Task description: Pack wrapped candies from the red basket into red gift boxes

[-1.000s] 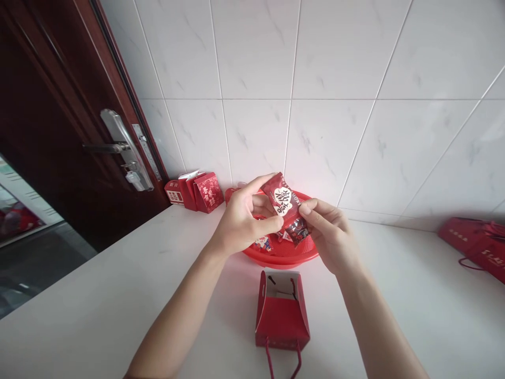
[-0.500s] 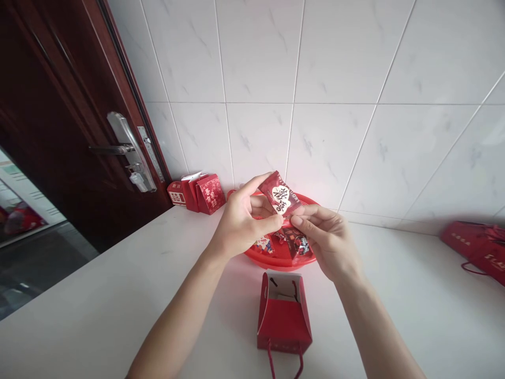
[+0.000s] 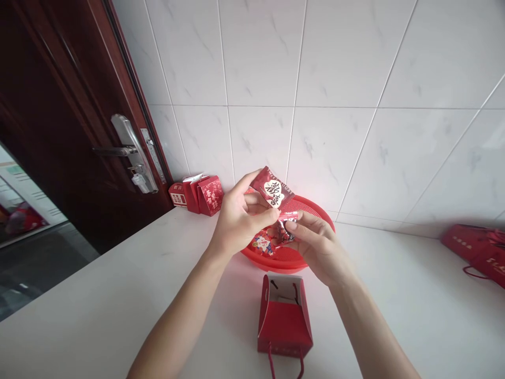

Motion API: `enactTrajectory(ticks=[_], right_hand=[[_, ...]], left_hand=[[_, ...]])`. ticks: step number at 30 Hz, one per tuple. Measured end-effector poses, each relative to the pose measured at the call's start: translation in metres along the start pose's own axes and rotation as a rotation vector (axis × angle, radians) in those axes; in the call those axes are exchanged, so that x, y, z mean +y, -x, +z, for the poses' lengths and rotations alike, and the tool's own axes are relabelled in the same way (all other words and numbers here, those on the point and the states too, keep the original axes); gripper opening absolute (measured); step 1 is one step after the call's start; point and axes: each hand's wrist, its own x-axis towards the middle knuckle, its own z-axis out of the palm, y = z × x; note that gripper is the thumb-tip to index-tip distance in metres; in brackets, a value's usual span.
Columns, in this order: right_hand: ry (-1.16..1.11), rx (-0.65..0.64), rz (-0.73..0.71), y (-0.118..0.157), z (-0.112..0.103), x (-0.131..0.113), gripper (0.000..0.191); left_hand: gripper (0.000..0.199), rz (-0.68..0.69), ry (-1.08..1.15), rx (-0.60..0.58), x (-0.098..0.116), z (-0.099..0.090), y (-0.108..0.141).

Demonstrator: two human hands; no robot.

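Over the red basket [image 3: 321,210], my left hand [image 3: 240,216] pinches a dark red candy packet [image 3: 273,189] with a cream emblem, tilted up. My right hand [image 3: 315,239] grips a small shiny packet [image 3: 286,229] with a red top edge, just below the first one. A colourful packet [image 3: 263,245] lies in the basket under my hands; the rest of the contents is partly hidden. Nearer to me stands a red gift box [image 3: 284,321] with its top open, white inside, and cord handles hanging at the front.
Small red boxes [image 3: 209,196] stand against the tiled wall at the back left of the white table [image 3: 169,263]. Red bags [image 3: 473,250] lie at the far right. A dark wooden door [image 3: 67,105] with a metal handle is at the left.
My right hand now holds the small shiny packet, and the dark packet seen in the basket before no longer shows there. My left hand and its packet have shifted slightly left.
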Motion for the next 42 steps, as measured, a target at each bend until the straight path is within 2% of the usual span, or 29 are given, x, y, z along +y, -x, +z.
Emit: enactTrajectory(ticks=[5,11,42], right_hand=[[0.097,0.034,-0.105,0.005,-0.003,-0.004,0.016],[0.145,0.0,-0.176,0.008,-0.002,-0.01,0.015],[0.251,0.09,-0.205,0.012,0.003,-0.013,0.015]], left_hand=[[0.058,0.014,0.012,-0.047,0.003,0.001,0.001],[0.039,0.029,0.026,-0.053,0.002,0.004,0.002],[0.043,0.029,-0.035,-0.051,0.004,0.004,0.005]])
